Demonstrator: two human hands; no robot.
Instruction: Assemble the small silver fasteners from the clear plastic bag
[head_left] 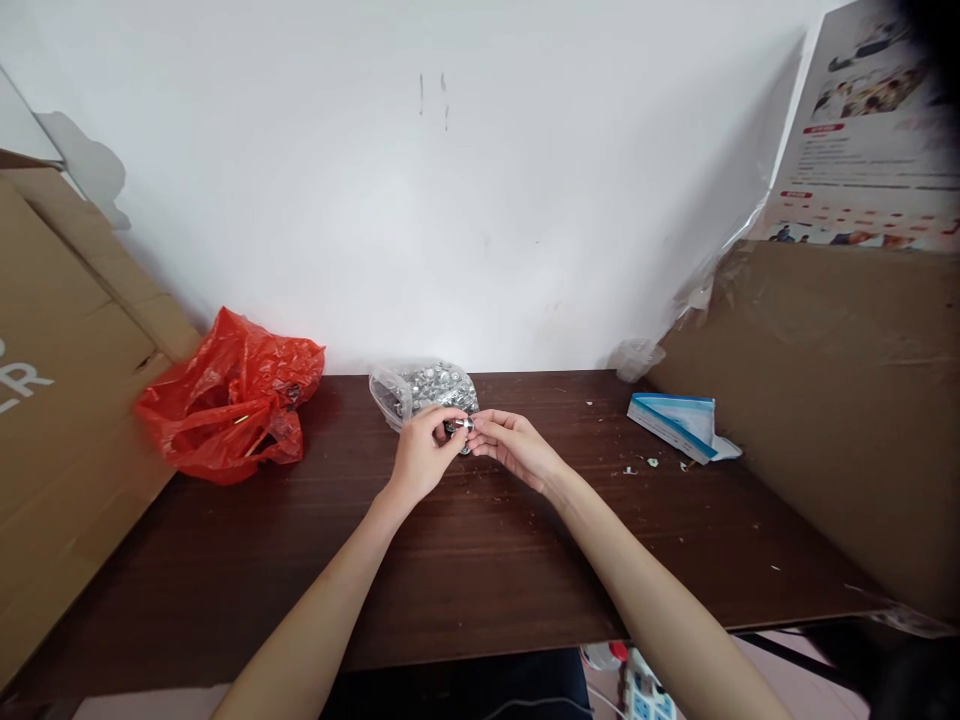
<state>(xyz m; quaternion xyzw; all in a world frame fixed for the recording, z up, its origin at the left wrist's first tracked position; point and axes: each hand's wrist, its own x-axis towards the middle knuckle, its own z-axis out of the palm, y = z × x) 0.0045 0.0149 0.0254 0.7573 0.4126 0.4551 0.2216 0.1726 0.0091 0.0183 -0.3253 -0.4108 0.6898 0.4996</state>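
My left hand [426, 450] pinches a small shiny metal part [460, 425] between thumb and fingers. From the other side, my right hand [517, 447] closes its thumb and fingertips on the same part's end. The part looks short and silvery with a dark section; its exact kind is too small to tell. Just behind both hands lies a clear plastic bag [390, 388] filled with many small silvery metal pieces [442, 382]. My fingers hide the bag's near side.
A red plastic bag [232, 400] lies at the left beside a cardboard box [75, 380]. On the brown table [480, 590], a blue-and-white packet [679, 425] and small scraps [652, 462] lie to the right. Another cardboard panel [832, 400] borders that side. Below the edge is a power strip [646, 695].
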